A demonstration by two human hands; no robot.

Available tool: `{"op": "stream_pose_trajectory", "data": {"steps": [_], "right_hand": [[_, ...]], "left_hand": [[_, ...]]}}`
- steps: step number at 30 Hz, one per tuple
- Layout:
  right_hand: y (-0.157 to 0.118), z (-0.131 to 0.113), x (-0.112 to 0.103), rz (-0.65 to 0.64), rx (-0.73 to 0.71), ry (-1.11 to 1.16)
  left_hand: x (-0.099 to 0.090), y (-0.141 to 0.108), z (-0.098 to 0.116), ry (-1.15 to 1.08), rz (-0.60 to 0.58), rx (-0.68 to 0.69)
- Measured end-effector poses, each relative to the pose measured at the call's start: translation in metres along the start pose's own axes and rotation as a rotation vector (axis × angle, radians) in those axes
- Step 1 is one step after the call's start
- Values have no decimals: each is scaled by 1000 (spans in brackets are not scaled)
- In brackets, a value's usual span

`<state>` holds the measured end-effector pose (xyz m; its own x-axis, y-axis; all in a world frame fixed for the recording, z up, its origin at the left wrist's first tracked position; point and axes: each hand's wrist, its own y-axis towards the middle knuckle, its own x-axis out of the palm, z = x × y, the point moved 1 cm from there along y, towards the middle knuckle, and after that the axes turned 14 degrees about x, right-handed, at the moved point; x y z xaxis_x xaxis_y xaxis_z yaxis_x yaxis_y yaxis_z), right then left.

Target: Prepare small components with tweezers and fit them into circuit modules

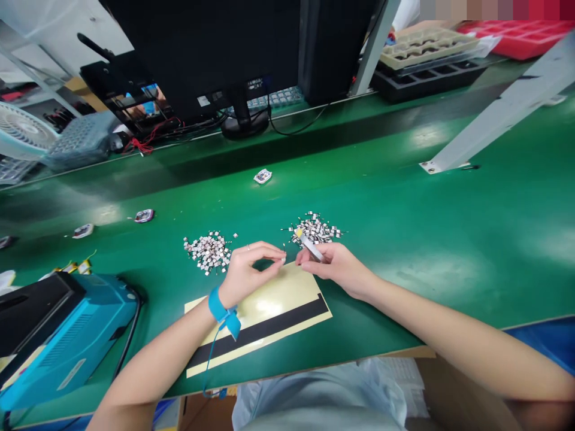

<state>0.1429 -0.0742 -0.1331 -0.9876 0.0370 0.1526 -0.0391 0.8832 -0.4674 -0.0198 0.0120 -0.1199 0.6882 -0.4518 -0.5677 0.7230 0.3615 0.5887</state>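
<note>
My left hand (256, 264), with a blue strap on its wrist, pinches a tiny part at its fingertips above a yellow sheet (274, 293). A black strip (278, 320) runs along that sheet. Close by on the right, my right hand (330, 262) is closed around a pale, yellow-tipped tool (311, 246), perhaps tweezers, which points up and left. Beyond the right hand lies a pile of small white and black parts (317, 230). Another pile of small parts (209, 251) sits left of my left hand.
A blue machine (85, 341) stands at the lower left. Small devices (263, 176) lie farther back on the green table (381, 209). Behind are a monitor (202, 48) and stacked trays (426, 51). A slanted metal post (503, 108) meets the table at the right.
</note>
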Motion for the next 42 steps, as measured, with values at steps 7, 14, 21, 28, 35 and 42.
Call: {"op": "stream_pose_trajectory", "data": {"steps": [7,14,21,28,35,42], "right_hand": [[-2,8,12,-59,-10,54],[-4,7,12,-62,-17,81],[-1,13,18,-16,-85,208],[2,12,11,-65,-34,219],[3,-8,-24,367,-281,-454],[-16,-18,-31,42,-258,-1159]], "left_hand": [[19,-12,14,30,114,123],[19,-15,15,65,109,191],[21,-16,16,84,135,273],[20,-16,15,41,82,244],[-22,4,-23,643,-231,7],[-43,0,-63,969,-579,-408]]}}
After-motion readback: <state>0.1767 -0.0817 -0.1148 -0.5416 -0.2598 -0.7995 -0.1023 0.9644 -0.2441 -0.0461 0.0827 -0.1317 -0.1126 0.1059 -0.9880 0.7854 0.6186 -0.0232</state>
